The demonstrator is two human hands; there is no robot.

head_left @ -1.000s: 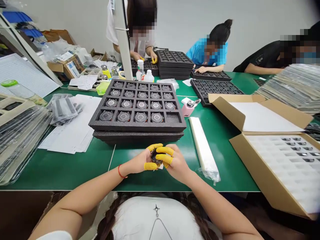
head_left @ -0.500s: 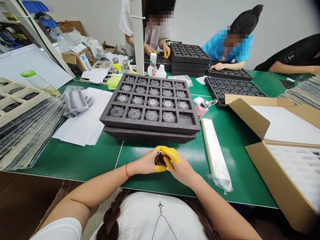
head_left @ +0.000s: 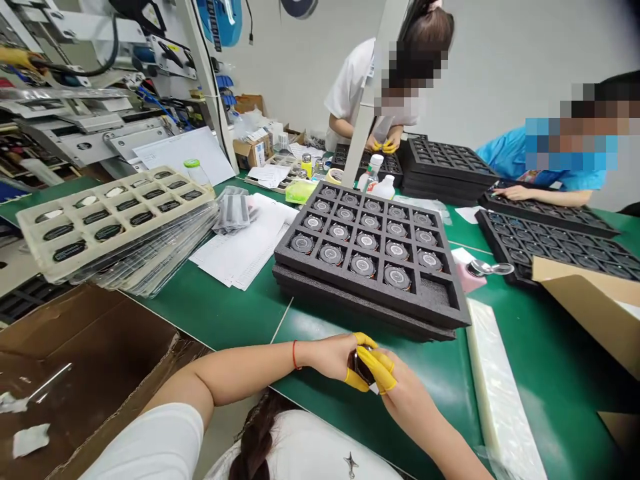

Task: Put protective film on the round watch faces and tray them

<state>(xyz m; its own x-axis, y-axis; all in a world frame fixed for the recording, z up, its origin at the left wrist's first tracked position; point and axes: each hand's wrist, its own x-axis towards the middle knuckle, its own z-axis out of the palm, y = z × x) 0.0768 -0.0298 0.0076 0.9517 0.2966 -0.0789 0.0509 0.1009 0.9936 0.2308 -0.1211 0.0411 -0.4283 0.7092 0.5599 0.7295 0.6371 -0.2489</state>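
Observation:
Between my two hands, close to the table's front edge, is a round dark smartwatch body (head_left: 361, 367). My left hand (head_left: 336, 359), with yellow finger cots, grips its left rim between thumb and fingers. Yellow-covered fingers of my right hand (head_left: 400, 385) are closed over its face and right side, hiding much of it. A small white bit shows below it. Just beyond my hands, a black foam tray (head_left: 345, 272) on a stack of trays holds rows of similar round watch bodies (head_left: 363, 265). Its near right pocket (head_left: 436, 297) has no watch.
Stacked clear trays topped by a beige tray (head_left: 115, 223) of dark oval parts stand left, beside papers (head_left: 245, 257). A pink pump bottle (head_left: 473, 270), a long white plastic-wrapped bundle (head_left: 500, 387) and a cardboard box (head_left: 590, 300) lie right. Two co-workers handle black trays (head_left: 450, 160) across the table.
The view has turned left, so the table's contents sit further right and a machine and an open carton come into view. Both hands still hold the watch body, with right fingers now further across it.

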